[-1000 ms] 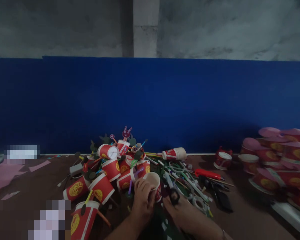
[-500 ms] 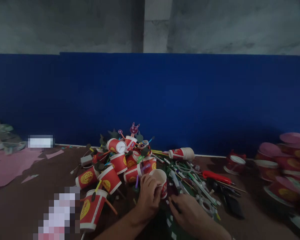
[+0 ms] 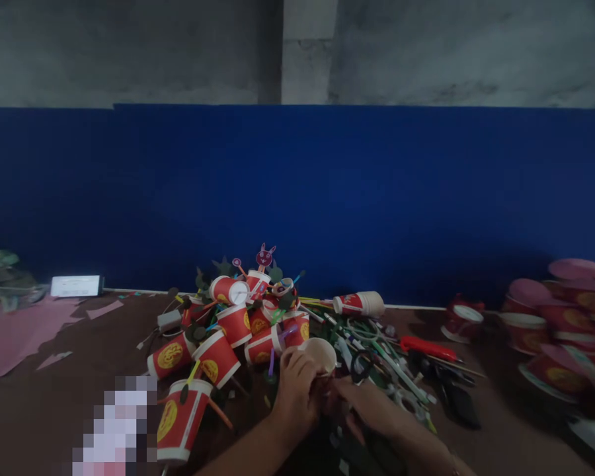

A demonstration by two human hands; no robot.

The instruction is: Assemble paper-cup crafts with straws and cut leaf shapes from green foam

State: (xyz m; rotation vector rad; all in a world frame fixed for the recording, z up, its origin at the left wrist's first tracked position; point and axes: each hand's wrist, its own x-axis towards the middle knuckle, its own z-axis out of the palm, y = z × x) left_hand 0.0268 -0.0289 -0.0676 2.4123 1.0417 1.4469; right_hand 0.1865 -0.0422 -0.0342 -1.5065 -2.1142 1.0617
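My left hand (image 3: 297, 387) is wrapped round a paper cup (image 3: 321, 356), its wide mouth tilted up towards me. Close against the cup's right front side are the bent fingers of my right hand (image 3: 364, 404). Just above that hand shows a black loop, like the handle of scissors (image 3: 361, 365); its other end is hidden by fingers and blur. Beyond my left hand lies a heap of red-and-white paper cups (image 3: 235, 324) with sticks and straws attached. A rabbit-face cutout (image 3: 264, 257) stands on top of the heap.
Right of my hands are tangled straws and tape rolls (image 3: 406, 402), a red-handled tool (image 3: 429, 347) and a black object (image 3: 460, 403). Nested cups (image 3: 359, 304) lie near the blue partition (image 3: 297, 192). Pink-topped cups (image 3: 570, 324) crowd the right; pink paper (image 3: 22, 337) and a lit phone (image 3: 76, 285) are left.
The cup has tipped, its mouth turning more towards me. My right hand has moved up to the cup's side, and the black loop has come into sight above it.
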